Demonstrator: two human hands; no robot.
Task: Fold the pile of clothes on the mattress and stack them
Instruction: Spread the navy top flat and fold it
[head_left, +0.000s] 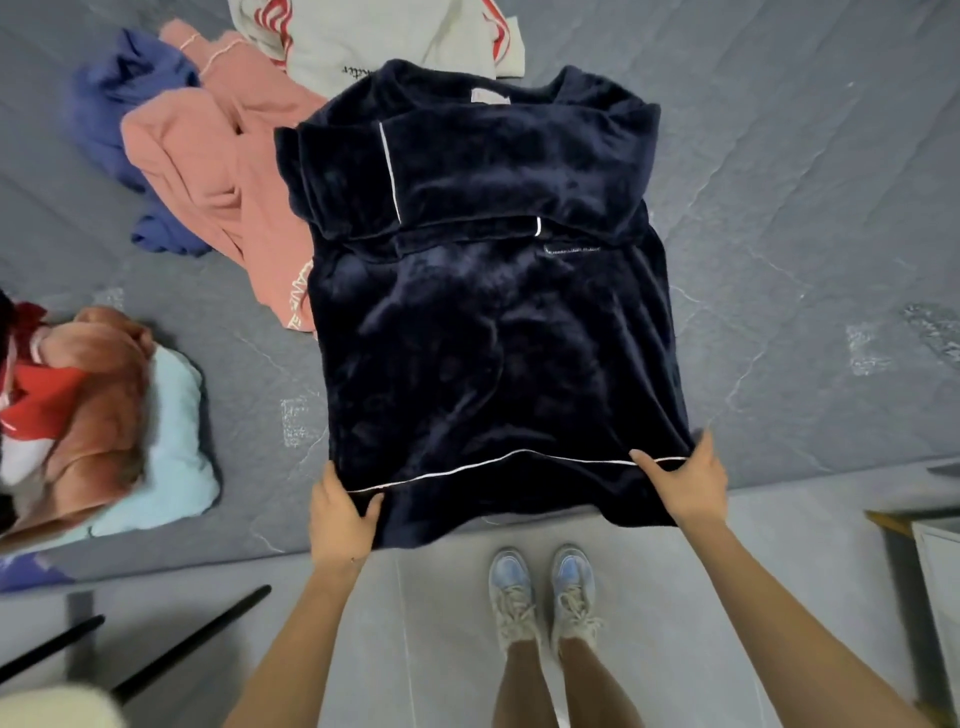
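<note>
Nearest the camera, a pair of pale laced shoes (543, 592) stood on the grey tiled floor (441, 649), just short of the mattress edge. Both bare arms reached forward from there. The left hand (340, 512) gripped the near left corner of a navy velvety top (493, 353), thumb lying on the fabric just below the white piping line. The right hand (688, 486) gripped the near right corner the same way, thumb on top along the piping and fingers curled behind the edge. The hem hung a little over the near edge of the grey mattress (805, 234).

The top lay flat in the middle of the mattress, its neck at the far end and both sleeves folded across the chest. At the near left sat a stack of folded clothes (104, 426), red and orange pieces over a light blue one. Farther left, a crumpled pink garment (208, 171) touched the top's left side and lay over a blue garment (109, 104). At the far edge, a white garment with red print (374, 36) lay partly under the navy collar.
</note>
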